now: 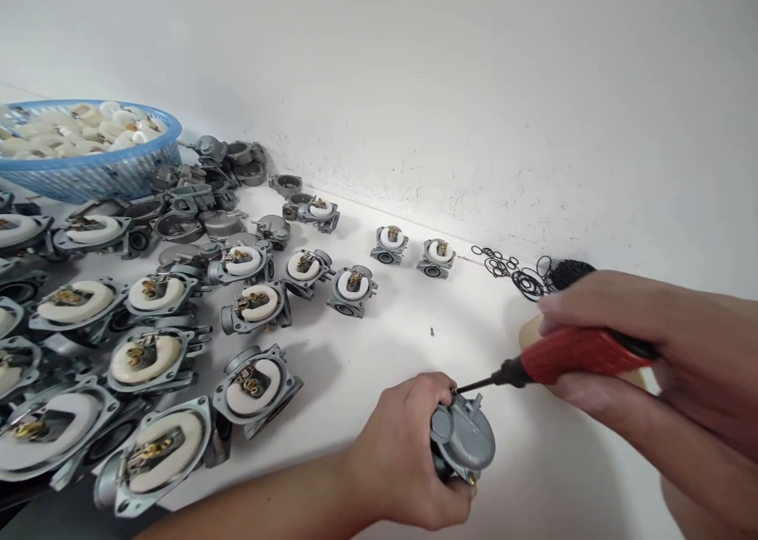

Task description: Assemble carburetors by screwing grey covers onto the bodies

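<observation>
Carburetor [463, 444] clutched in left hand [408, 453]; right hand [651, 350] fisted around screwdriver [568, 358], tip at its edge.

From my remote seat, I saw both forearms bare, without sleeves; the left hand [408, 445] and right hand [663, 350] wore no gloves, rings or watch.

blue basket [88, 173] of white floats, open carburetors [254, 307], black o-rings [512, 271]
</observation>
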### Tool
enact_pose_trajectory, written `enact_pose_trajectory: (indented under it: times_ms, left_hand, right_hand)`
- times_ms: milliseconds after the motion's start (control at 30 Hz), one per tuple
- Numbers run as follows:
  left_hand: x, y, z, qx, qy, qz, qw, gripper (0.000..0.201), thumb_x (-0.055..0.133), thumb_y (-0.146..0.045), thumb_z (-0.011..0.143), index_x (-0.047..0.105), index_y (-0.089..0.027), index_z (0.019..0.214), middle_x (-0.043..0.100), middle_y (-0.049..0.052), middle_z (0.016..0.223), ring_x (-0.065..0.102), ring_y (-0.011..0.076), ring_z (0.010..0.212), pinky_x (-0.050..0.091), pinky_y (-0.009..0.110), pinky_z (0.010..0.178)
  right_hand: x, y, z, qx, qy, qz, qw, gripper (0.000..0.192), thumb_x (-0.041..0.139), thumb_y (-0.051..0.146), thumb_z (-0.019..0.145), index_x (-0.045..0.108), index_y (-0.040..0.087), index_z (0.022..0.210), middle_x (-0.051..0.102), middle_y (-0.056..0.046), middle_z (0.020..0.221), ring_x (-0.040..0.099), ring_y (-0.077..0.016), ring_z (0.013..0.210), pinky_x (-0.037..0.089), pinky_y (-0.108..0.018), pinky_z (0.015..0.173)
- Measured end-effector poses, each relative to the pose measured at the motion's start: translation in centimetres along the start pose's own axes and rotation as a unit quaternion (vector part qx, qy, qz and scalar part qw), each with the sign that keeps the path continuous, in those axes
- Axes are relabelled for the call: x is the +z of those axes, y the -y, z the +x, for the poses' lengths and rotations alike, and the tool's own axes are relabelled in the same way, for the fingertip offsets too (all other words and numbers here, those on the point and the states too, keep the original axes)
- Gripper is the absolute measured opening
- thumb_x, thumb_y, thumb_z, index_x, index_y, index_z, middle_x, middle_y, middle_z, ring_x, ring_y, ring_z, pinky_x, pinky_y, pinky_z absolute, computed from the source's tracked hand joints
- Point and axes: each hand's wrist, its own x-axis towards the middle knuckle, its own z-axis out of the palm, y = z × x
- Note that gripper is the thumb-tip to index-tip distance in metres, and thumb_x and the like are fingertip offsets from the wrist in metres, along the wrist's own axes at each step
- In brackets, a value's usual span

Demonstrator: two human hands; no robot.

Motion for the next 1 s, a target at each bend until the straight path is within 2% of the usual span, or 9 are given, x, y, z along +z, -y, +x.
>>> enact_pose_trajectory:
  times_ms: [100, 200, 267, 400, 500, 600, 667, 900, 1000]
  left_hand:
    - [-0.2, -0.2, 0.1, -0.023, 0.007, 0.005, 1.000, 0.056, 0.069, -0.022, 0.050, 0.036, -0.025, 0.096, 0.062, 0.004, 0.096, 0.061, 0.0205, 0.074, 0.052, 0.032, 0.070]
    - [-0.3, -0.4, 0.1, -0.037, 0.013, 0.005, 0.999, 0.055, 0.069, -0.022, 0.050, 0.037, -0.025, 0.095, 0.062, 0.003, 0.094, 0.060, 0.0195, 0.073, 0.051, 0.031, 0.069]
    - [-0.3, -0.5, 0.1, -0.044, 0.016, 0.008, 0.999, 0.055, 0.069, -0.023, 0.051, 0.037, -0.025, 0.095, 0.063, 0.003, 0.096, 0.061, 0.0197, 0.074, 0.052, 0.032, 0.070]
    - [-0.5, -0.7, 0.1, -0.071, 0.024, 0.031, 0.997, 0.057, 0.071, -0.024, 0.053, 0.041, -0.024, 0.102, 0.064, 0.003, 0.098, 0.064, 0.0210, 0.080, 0.053, 0.033, 0.077]
    - [-0.6, -0.8, 0.1, -0.081, 0.026, 0.046, 0.995, 0.056, 0.072, -0.025, 0.055, 0.042, -0.025, 0.103, 0.065, 0.003, 0.102, 0.065, 0.0210, 0.082, 0.052, 0.033, 0.078]
    - [-0.6, -0.9, 0.1, -0.093, 0.026, 0.057, 0.994, 0.056, 0.072, -0.027, 0.056, 0.042, -0.026, 0.103, 0.065, 0.001, 0.099, 0.065, 0.0211, 0.082, 0.052, 0.033, 0.076]
    - [-0.5, -0.8, 0.2, -0.101, 0.026, 0.058, 0.993, 0.056, 0.073, -0.027, 0.057, 0.043, -0.026, 0.103, 0.065, 0.000, 0.097, 0.065, 0.0206, 0.080, 0.052, 0.033, 0.075]
    - [-0.3, -0.7, 0.1, -0.084, 0.023, 0.065, 0.994, 0.055, 0.072, -0.028, 0.057, 0.042, -0.026, 0.103, 0.065, 0.001, 0.098, 0.065, 0.0205, 0.079, 0.051, 0.033, 0.074]
    - [-0.2, -0.6, 0.0, -0.078, 0.024, 0.064, 0.995, 0.054, 0.072, -0.028, 0.057, 0.042, -0.026, 0.103, 0.065, 0.001, 0.099, 0.065, 0.0207, 0.081, 0.051, 0.033, 0.075]
  right_hand:
    - [-1.0, 0.0, 2.1, -0.063, 0.047, 0.040, 0.996, 0.027, 0.052, 0.019, 0.091, 0.048, 0.027, 0.116, 0.068, 0.000, 0.088, 0.063, -0.0156, 0.068, 0.049, -0.028, 0.052]
    - [-1.6, -0.5, 2.9, -0.047, 0.097, 0.002, 0.994, 0.009, 0.046, 0.024, 0.095, 0.054, 0.026, 0.099, 0.064, 0.001, 0.078, 0.056, -0.0135, 0.058, 0.042, -0.028, 0.049]
    - [-2.0, -0.9, 3.0, -0.037, 0.122, -0.027, 0.992, 0.013, 0.046, 0.028, 0.096, 0.057, 0.024, 0.093, 0.062, 0.001, 0.074, 0.053, -0.0128, 0.053, 0.040, -0.029, 0.049]
    - [-2.9, -0.9, 2.9, -0.038, 0.165, 0.009, 0.986, 0.015, 0.048, 0.027, 0.092, 0.059, 0.022, 0.101, 0.066, -0.002, 0.085, 0.060, -0.0162, 0.067, 0.043, -0.030, 0.058]
    - [-3.4, -0.4, 3.1, -0.002, 0.208, -0.004, 0.978, 0.018, 0.045, 0.031, 0.094, 0.060, 0.021, 0.089, 0.065, -0.001, 0.075, 0.058, -0.0156, 0.061, 0.039, -0.029, 0.057]
    - [-3.5, 0.2, 3.4, 0.039, 0.215, -0.033, 0.975, 0.021, 0.044, 0.032, 0.093, 0.060, 0.021, 0.091, 0.066, -0.002, 0.078, 0.058, -0.0165, 0.063, 0.036, -0.029, 0.057]
    - [-3.5, 0.6, 3.5, 0.038, 0.220, -0.023, 0.974, 0.019, 0.043, 0.030, 0.092, 0.059, 0.020, 0.094, 0.068, -0.004, 0.086, 0.060, -0.0179, 0.070, 0.037, -0.030, 0.061]
    - [-3.4, 0.9, 3.7, 0.079, 0.230, -0.023, 0.970, 0.019, 0.045, 0.031, 0.090, 0.058, 0.021, 0.100, 0.069, -0.004, 0.090, 0.060, -0.0190, 0.072, 0.037, -0.030, 0.061]
    - [-3.3, 0.9, 3.7, 0.084, 0.237, -0.040, 0.967, 0.019, 0.044, 0.034, 0.091, 0.058, 0.021, 0.092, 0.068, -0.004, 0.083, 0.059, -0.0182, 0.067, 0.037, -0.030, 0.058]
